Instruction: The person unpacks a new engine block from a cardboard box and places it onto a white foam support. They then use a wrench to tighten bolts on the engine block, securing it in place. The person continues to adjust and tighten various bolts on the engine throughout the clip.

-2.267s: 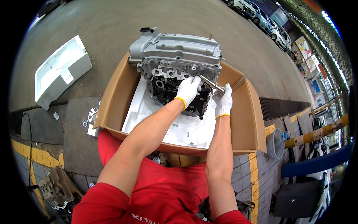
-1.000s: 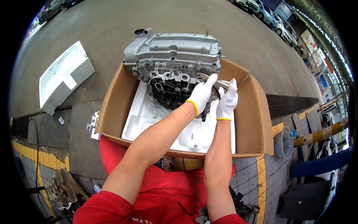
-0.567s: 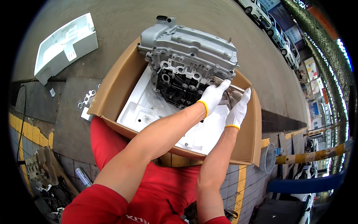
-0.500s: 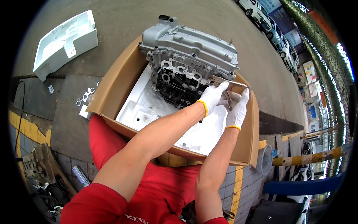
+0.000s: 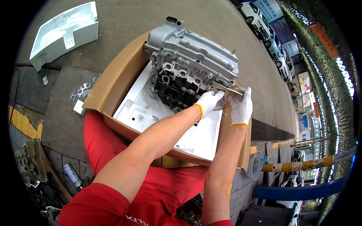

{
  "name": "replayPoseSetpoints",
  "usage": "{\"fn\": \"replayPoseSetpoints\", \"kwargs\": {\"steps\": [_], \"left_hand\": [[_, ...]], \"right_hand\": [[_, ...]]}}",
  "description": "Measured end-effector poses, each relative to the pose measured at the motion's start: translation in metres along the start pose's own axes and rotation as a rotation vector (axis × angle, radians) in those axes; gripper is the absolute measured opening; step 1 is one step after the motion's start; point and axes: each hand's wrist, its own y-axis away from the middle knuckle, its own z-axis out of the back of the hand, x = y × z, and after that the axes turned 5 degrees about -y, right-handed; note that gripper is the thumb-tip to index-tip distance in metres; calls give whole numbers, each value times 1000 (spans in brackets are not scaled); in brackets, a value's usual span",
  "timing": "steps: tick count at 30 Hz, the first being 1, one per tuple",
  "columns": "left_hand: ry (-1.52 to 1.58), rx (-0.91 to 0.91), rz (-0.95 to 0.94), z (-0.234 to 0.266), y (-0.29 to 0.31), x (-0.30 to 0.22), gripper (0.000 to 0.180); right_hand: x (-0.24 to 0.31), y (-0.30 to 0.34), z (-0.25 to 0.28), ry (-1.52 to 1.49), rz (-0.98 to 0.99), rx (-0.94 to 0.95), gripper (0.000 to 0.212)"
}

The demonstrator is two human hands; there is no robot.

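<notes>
Vehicle repair workshop, by all signs. Grey-topped engine [image 5: 194, 49] standing in an open cardboard box [image 5: 117, 77]; flat metal gaskets [image 5: 81, 91] laid on the ground to the left; soiled metal casting [image 5: 32, 160] and spray can [image 5: 72, 175] lower left. Row of parked cars [image 5: 258, 20] upper right. Broad bare grey floor [image 5: 124, 22], yellow painted strips [image 5: 23, 122], long drain grate [image 5: 269, 130], yellow-striped pole [image 5: 301, 166].

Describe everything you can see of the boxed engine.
The engine stands upright, its top above the rim of the cardboard box. It looks metallic: a silver-grey, bolted cover with a black cap at its left end, a pale plate with round openings on the near side, and a dark lower block. Clear plastic lies at its base, over white foam. The left grip and right grip hold a metal piece at its right end; contact there is unclear.
</notes>
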Motion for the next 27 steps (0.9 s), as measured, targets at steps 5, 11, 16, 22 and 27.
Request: {"fn": "replayPoseSetpoints", "kwargs": {"steps": [5, 11, 16, 22, 27], "left_hand": [[-212, -45, -108, 18, -29, 18, 43], [47, 47, -9, -4, -10, 14, 38], [103, 17, -28, 4, -13, 9, 38], [278, 46, 11, 0, -6, 6, 37], [263, 22, 12, 4, -5, 3, 36]], "right_hand": [[-2, 13, -22, 153, 32, -15, 47], [2, 18, 1, 255, -179, -205, 66], [17, 29, -17, 327, -394, -172, 75], [5, 16, 6, 211, -301, -70, 78], [17, 21, -18, 370, -345, -74, 80]]}}
